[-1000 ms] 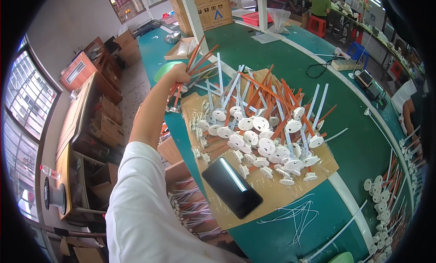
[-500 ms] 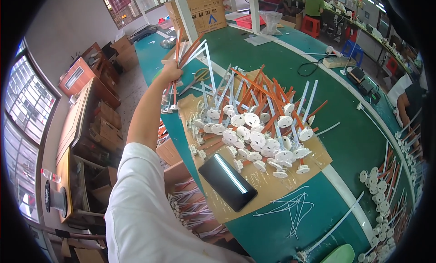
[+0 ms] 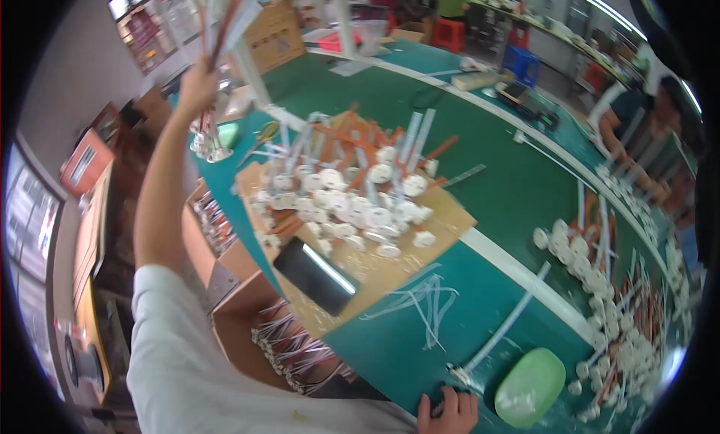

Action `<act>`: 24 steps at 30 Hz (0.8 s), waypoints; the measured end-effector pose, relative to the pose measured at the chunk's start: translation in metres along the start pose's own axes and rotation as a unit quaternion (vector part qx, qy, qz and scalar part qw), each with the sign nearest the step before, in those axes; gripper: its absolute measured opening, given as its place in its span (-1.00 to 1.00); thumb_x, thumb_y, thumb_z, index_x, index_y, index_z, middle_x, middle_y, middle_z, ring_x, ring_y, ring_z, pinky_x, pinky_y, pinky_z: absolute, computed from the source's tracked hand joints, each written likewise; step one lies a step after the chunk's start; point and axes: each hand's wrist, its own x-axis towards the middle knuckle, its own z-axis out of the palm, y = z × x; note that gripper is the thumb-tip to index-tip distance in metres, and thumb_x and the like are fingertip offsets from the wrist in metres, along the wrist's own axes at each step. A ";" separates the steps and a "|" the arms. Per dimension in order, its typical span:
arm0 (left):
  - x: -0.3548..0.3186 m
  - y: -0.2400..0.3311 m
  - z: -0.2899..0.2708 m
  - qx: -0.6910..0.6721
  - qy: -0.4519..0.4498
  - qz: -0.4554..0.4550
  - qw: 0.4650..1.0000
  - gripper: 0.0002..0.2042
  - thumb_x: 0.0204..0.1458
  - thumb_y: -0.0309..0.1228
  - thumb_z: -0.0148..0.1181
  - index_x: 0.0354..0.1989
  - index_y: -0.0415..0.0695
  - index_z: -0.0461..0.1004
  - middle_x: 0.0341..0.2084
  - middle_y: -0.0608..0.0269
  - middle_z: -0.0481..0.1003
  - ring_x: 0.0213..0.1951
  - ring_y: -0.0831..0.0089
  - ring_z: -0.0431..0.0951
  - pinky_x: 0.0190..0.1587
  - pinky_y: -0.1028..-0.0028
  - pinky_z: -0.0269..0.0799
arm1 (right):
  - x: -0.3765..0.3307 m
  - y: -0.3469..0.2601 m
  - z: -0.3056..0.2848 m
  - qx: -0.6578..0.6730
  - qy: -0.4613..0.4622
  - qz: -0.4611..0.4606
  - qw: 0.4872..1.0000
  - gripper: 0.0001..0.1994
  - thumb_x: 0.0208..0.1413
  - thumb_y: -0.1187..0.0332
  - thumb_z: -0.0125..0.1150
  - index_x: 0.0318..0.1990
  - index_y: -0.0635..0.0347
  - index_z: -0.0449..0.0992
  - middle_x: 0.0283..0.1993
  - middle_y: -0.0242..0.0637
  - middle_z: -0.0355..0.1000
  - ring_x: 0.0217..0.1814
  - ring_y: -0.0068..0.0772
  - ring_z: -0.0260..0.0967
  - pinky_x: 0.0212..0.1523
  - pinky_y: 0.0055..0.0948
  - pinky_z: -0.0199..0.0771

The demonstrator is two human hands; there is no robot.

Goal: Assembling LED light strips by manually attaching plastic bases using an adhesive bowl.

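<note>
Raised at the upper left, my left hand (image 3: 198,88) is closed around a bundle of orange and white strips (image 3: 223,31). White round ends (image 3: 214,151) of the bundle hang below the fist. At the lower edge my right hand (image 3: 452,413) rests with bent fingers, thumb near forefinger; whatever they pinch is too small to make out. Just beyond it lies a single white strip (image 3: 501,330) with an end piece. A large heap of similar strips with white round heads (image 3: 352,209) covers a brown cardboard sheet (image 3: 442,220) on the green table.
A black phone (image 3: 316,275) lies on the cardboard, near thin white strands (image 3: 431,303). A green oval dish (image 3: 530,387) is beside my right hand. Scissors (image 3: 266,133) lie farther back. Boxes of strips (image 3: 244,314) stand below the table edge. A co-worker (image 3: 637,127) sits at right.
My left hand has lifted the bundle higher and farther left. My right hand has come into view at the bottom. The view has shifted, showing more of the co-worker and the green dish.
</note>
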 end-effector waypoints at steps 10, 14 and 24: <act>-0.116 0.365 0.174 -0.517 -0.108 0.057 0.847 -0.75 -0.09 -0.43 0.13 -0.25 -0.26 0.32 -0.43 0.07 0.46 -0.36 0.32 0.51 -0.29 0.28 0.41 | -0.036 0.037 -0.010 0.334 -0.006 -0.037 0.942 -0.81 -0.17 0.57 0.32 -0.31 0.24 0.56 -0.27 -0.04 0.48 -0.23 -0.10 0.46 -0.23 -0.25 0.48; -0.158 0.451 0.281 -0.530 0.011 0.083 0.844 -0.68 -0.17 -0.47 0.18 -0.17 -0.22 0.38 -0.39 -0.09 0.54 -0.32 0.07 0.60 -0.22 0.18 0.47 | -0.071 0.055 -0.095 0.193 0.199 -0.011 0.961 -0.85 -0.12 0.46 0.33 -0.37 0.27 0.52 -0.41 -0.08 0.43 -0.43 -0.14 0.36 -0.41 -0.29 0.39; -0.159 0.532 0.305 -0.625 -0.184 -0.050 0.757 -0.77 -0.17 -0.56 0.30 -0.35 -0.25 0.37 -0.65 0.22 0.45 -0.63 0.45 0.49 -0.57 0.46 0.41 | -0.112 0.133 -0.113 -0.197 0.264 0.321 0.888 -0.81 0.14 0.41 0.16 -0.52 0.24 0.47 -0.66 -0.13 0.22 -0.64 -0.11 0.18 -0.60 -0.23 0.20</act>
